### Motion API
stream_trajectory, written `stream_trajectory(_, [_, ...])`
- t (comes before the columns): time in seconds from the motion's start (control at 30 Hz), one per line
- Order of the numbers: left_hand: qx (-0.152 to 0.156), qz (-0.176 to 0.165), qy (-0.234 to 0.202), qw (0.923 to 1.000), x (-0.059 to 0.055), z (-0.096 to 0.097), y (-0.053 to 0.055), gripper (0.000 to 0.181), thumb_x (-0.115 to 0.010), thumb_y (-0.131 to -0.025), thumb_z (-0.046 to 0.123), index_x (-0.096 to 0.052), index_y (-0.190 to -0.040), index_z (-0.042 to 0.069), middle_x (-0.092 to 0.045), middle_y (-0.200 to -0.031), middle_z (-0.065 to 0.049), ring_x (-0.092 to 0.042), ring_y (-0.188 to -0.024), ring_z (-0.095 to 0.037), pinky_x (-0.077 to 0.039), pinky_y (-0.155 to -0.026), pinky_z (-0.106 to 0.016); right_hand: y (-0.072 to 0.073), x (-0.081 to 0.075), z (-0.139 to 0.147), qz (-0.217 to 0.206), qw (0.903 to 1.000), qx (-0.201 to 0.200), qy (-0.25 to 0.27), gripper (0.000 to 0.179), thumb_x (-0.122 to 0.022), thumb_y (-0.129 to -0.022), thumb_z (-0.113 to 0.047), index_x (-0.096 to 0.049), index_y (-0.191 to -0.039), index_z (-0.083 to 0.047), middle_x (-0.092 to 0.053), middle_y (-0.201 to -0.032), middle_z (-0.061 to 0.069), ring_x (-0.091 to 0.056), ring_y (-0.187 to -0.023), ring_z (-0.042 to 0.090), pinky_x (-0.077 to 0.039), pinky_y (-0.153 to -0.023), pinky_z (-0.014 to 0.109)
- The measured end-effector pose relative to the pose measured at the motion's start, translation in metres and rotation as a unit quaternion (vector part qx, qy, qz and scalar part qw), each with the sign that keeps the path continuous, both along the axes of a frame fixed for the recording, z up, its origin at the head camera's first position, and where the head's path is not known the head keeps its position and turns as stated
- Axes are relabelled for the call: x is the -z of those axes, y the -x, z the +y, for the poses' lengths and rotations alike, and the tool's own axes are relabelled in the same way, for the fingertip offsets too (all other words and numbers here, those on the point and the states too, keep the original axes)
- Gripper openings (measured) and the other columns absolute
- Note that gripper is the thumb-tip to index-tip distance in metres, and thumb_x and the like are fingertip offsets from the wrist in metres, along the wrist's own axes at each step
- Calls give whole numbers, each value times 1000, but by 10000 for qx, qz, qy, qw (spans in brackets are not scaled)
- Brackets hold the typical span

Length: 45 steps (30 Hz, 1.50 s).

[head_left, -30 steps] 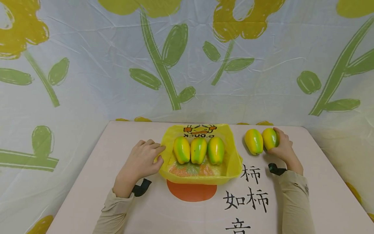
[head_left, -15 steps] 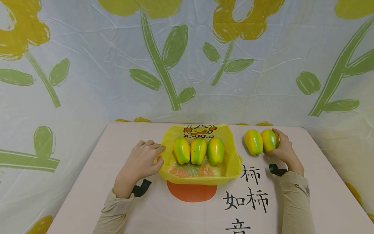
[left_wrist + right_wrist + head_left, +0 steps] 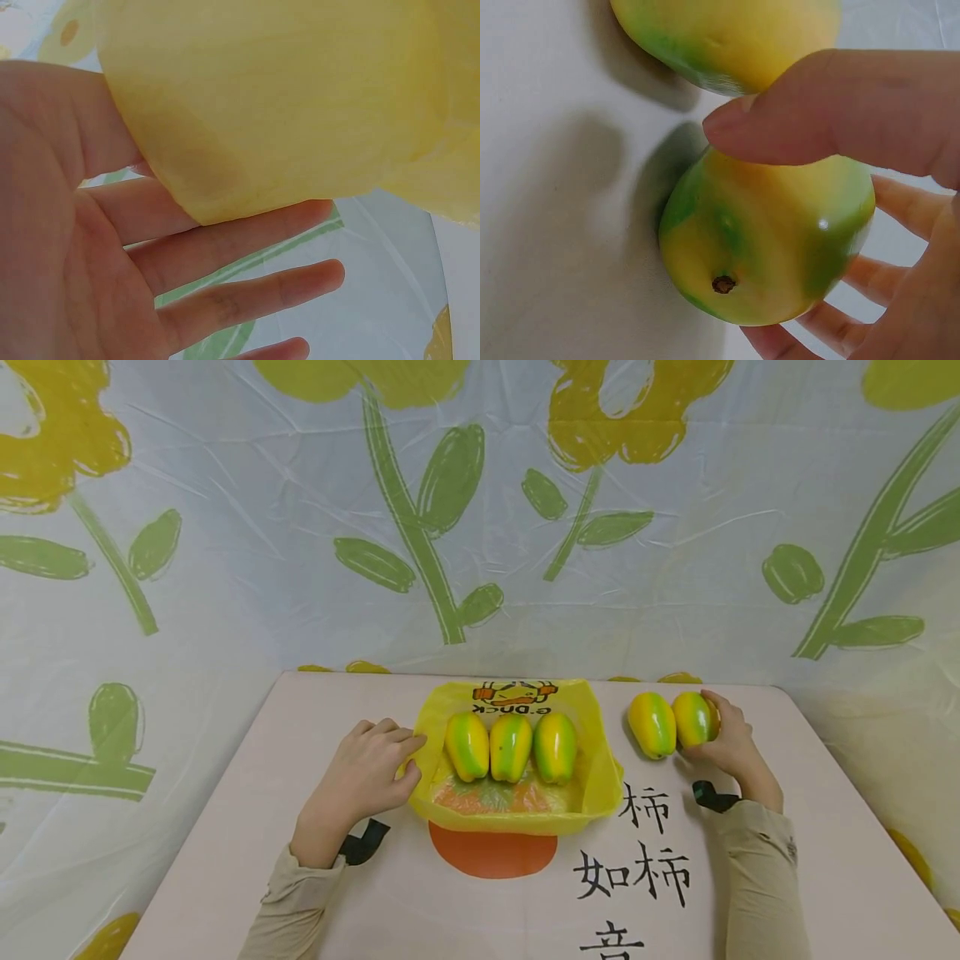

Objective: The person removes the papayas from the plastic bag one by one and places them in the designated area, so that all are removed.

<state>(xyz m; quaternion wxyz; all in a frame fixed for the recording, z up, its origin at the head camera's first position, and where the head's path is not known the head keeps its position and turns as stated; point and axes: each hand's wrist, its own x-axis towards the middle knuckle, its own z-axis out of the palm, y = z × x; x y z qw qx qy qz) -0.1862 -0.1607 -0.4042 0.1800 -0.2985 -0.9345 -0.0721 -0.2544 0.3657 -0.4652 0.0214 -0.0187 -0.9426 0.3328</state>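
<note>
Three yellow-green papayas lie side by side in an open yellow plastic bag. At the bag's left edge is my left hand, its fingers spread and nearly straight. In the left wrist view, the bag hides the tips of the thumb and index finger. My right hand holds the right-hand one of two papayas beside the bag. The right wrist view shows the thumb over this papaya and the other fingers round its far side. The other papaya sits just left of it on the table.
The pale table carries black printed characters and a red-orange printed shape in front of the bag. A flower-patterned cloth hangs behind the table and along its sides.
My right hand has shifted very slightly to the right, and a little more of the held papaya's right side shows. The left hand and the bag stay put.
</note>
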Motion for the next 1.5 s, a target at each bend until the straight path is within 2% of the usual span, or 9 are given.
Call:
stream_trajectory(0.37, [-12,-18,7,10000,1,0,0,33,-59,-82,14,-76,-109,9,-74,-107,-6,-64,-95,-26,-49,-83,-46,0,1,1,5,10000,-4,71,110,-79,-71,-5,-11,-156,1,-13,-148,42,-21,-123,63,-29,-93,79])
stream_trajectory(0.7, [11,5,32,10000,0,0,0,33,-59,-82,14,-77,-109,8,-74,-107,-6,-64,-95,-27,-49,-83,-47,-1,1,2,135,9995,-166,250,109,-75,-66,3,-12,-155,4,-15,-146,43,-23,-125,60,-27,-98,76])
stream_trajectory(1.0, [9,-13,46,10000,0,0,0,33,-59,-83,15,-76,-110,9,-73,-108,-6,-64,-96,-27,-49,-84,-46,0,4,4,247,9991,-253,212,109,-75,-65,4,-13,-155,4,-17,-146,43,-27,-123,60,-29,-97,76])
stream_trajectory(1.13, [15,13,30,10000,1,0,0,32,-59,-83,15,-76,-109,9,-74,-107,-6,-64,-96,-26,-49,-84,-46,0,4,5,281,9989,-297,247,109,-76,-66,3,-13,-155,5,-16,-146,44,-28,-123,60,-29,-97,76])
stream_trajectory(1.37, [9,48,20,10000,1,0,0,32,-59,-83,15,-77,-109,9,-74,-107,-6,-64,-95,-26,-49,-84,-46,-2,0,4,102,9994,-210,261,110,-78,-70,-1,-10,-156,3,-12,-148,43,-24,-124,63,-29,-96,77])
stream_trajectory(1.5, [-4,45,34,10000,1,-1,0,32,-59,-83,15,-76,-109,9,-74,-107,-6,-64,-96,-26,-49,-84,-46,-3,-1,5,228,9990,-268,266,106,-78,-74,-4,-10,-155,5,-12,-147,44,-25,-122,65,-30,-94,77])
